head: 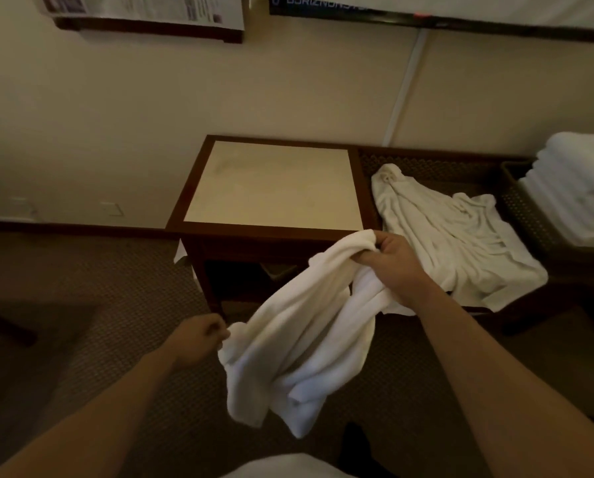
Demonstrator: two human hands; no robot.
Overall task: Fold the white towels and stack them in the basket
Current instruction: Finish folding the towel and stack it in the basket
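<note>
Towel hangs bunched in the air before the table's front edge, right hand gripping its top, left hand pinching a lower edge. Gripped mid-cloth rather than at corners, it may spread crooked and fold unevenly.

Side table against wall; right of it, crumpled towel on bench; farther right, folded towels stacked in basket.

Crumpled towel on bench (wicker-topped)
</note>
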